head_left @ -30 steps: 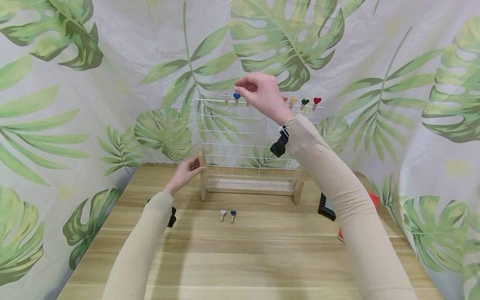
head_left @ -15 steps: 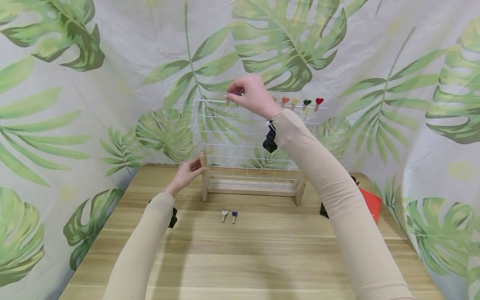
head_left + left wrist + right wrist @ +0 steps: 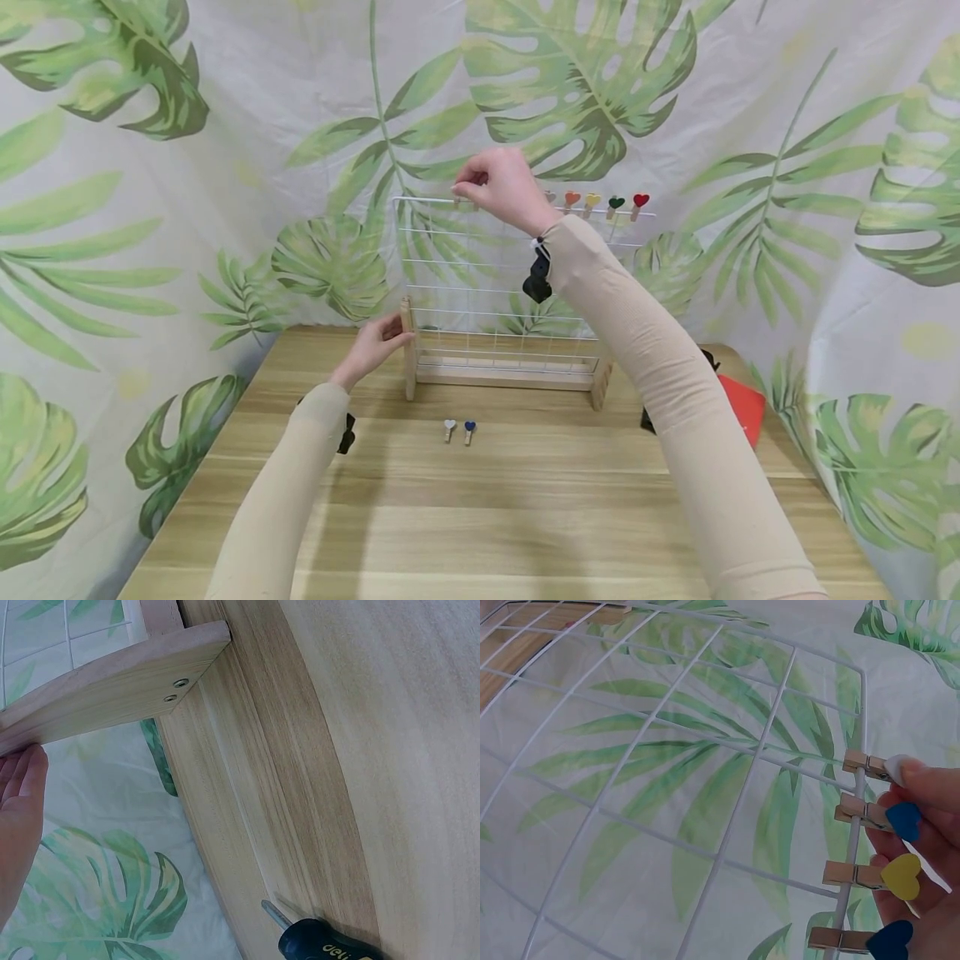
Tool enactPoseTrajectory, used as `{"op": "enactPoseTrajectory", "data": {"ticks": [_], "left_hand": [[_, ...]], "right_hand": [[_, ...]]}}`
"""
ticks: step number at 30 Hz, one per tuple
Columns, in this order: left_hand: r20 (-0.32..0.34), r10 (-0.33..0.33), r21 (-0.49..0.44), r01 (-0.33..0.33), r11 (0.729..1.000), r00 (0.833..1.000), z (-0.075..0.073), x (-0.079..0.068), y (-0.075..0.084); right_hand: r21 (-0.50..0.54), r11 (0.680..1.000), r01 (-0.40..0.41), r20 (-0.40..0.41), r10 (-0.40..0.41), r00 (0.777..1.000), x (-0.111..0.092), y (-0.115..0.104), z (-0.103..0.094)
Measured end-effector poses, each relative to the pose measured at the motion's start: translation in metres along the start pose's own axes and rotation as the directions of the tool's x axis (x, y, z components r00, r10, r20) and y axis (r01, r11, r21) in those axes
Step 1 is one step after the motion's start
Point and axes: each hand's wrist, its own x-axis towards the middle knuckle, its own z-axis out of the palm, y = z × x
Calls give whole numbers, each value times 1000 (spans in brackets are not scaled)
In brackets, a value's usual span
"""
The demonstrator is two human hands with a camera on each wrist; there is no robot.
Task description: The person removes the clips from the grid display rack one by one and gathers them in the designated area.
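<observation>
A white wire grid (image 3: 718, 859) stands upright on a wooden base (image 3: 502, 379). High at the grid's left end, my right hand (image 3: 501, 187) pinches a small clothespin (image 3: 859, 762) with a pale heart; its jaws sit on the top wire. Beside it in the right wrist view, clothespins with a blue heart (image 3: 903, 822), a yellow heart (image 3: 900, 876) and a dark blue heart (image 3: 891, 941) hang on the same wire. My left hand (image 3: 371, 346) holds the left wooden post (image 3: 408, 358), thumb in front; its fingertips touch the post in the left wrist view (image 3: 112, 697).
Two clothespins, one white-hearted (image 3: 449, 427) and one blue-hearted (image 3: 469, 429), lie on the table before the rack. More heart pins, including a red one (image 3: 641, 201), line the top wire rightward. A red item (image 3: 742, 408) lies far right. A screwdriver (image 3: 322, 941) lies left.
My right hand has moved left along the top wire, from beside the blue-hearted clothespin to the pale-hearted one at the end. My left hand stays at the post.
</observation>
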Motion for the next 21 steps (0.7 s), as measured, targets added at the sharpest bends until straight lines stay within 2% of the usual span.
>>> {"op": "enactPoseTrajectory", "data": {"ticks": [9, 15, 20, 21], "left_hand": [[24, 8, 12, -8, 1000, 1000, -3, -16, 35], [30, 0, 3, 0, 1000, 1000, -4, -18, 38], [32, -10, 6, 10, 1000, 999, -4, -17, 35], [31, -10, 2, 10, 1000, 999, -3, -15, 31]], "right_hand": [[6, 1000, 28, -92, -27, 995, 0, -1, 2], [55, 998, 44, -142, -36, 989, -2, -7, -3], [85, 995, 44, -125, -33, 992, -12, -10, -3], [92, 995, 45, -121, -34, 992, -16, -10, -3]]}}
